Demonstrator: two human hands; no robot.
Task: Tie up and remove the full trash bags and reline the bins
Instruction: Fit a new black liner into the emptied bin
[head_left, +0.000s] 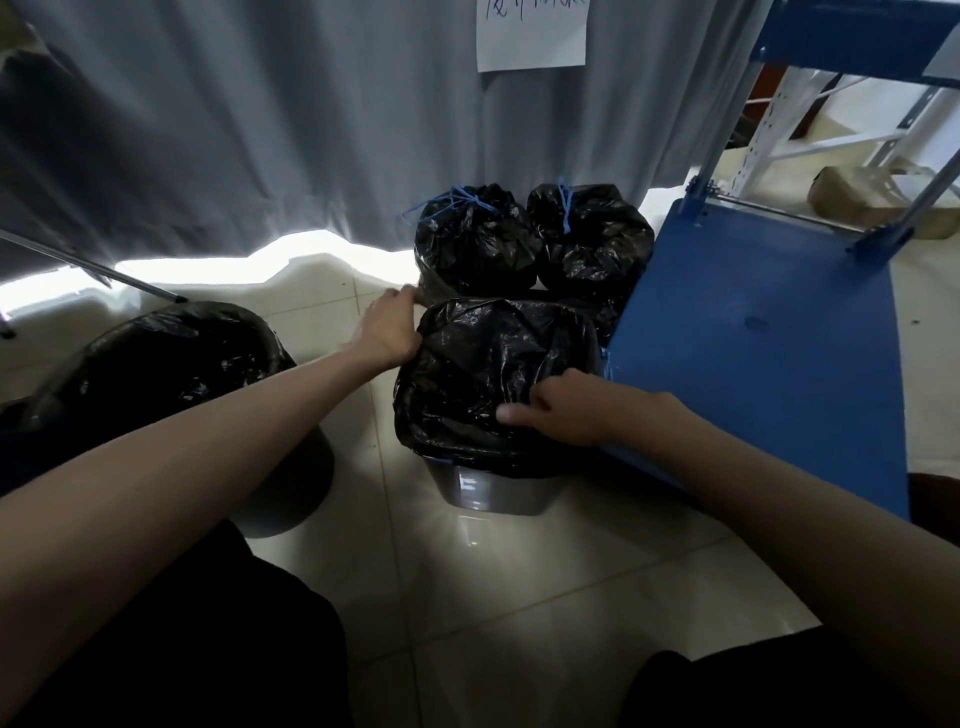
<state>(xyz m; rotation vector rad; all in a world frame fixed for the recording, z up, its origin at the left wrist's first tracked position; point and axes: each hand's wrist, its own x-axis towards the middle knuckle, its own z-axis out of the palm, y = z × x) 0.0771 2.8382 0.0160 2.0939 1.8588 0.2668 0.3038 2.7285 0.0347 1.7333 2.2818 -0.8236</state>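
Black plastic liner (493, 364) half-seated on grey rectangular bin (488, 493): left hand (389, 332) gripping far-left edge, right hand (566, 410) pinching near film; stretch evenly over rim.

Grey curtain (234, 130), pale tiled floor (519, 597)

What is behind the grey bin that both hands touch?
Behind the grey bin stand two tied bags before a curtain. Their bases are hidden.

Handwriting on the paper sheet (532, 36) is unreadable.
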